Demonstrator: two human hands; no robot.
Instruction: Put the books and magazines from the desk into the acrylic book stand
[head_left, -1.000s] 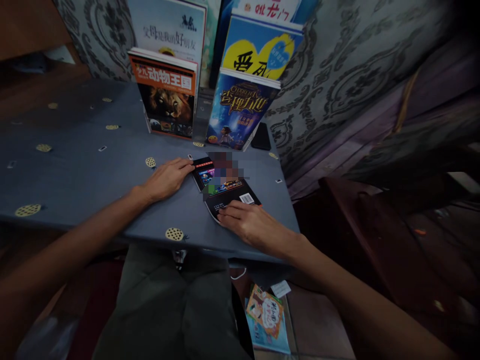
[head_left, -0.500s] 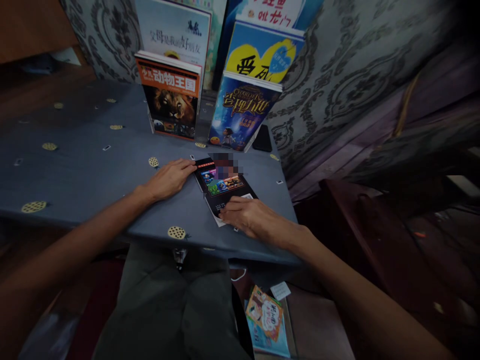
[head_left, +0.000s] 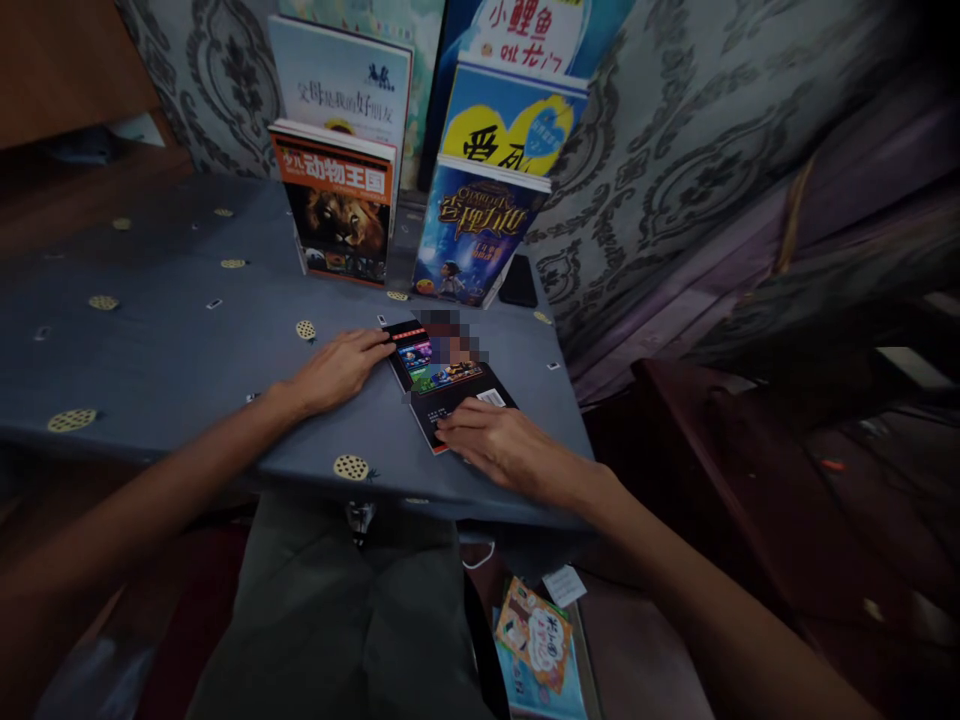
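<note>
A black book (head_left: 420,395) lies on the blue tablecloth with a barcode and small colour pictures on its upper face; a blurred patch hides part of it. My left hand (head_left: 341,368) holds its upper left corner, fingers together and the thumb hidden. At the near end, my right hand (head_left: 499,440) grips it with bent fingers on the cover. An orange strip shows along the book's near edge.
Behind stand an animal book with a lion (head_left: 341,215), a blue book (head_left: 476,235), and more books behind these. A black phone (head_left: 518,282) lies beside them. Lower down, an orange children's book (head_left: 534,635) rests below table level. A dark red wooden piece (head_left: 697,430) stands at the right.
White pages at the book's near corner are now covered, and an orange strip shows there instead. Both hands stay on the book. The view has shifted slightly.
</note>
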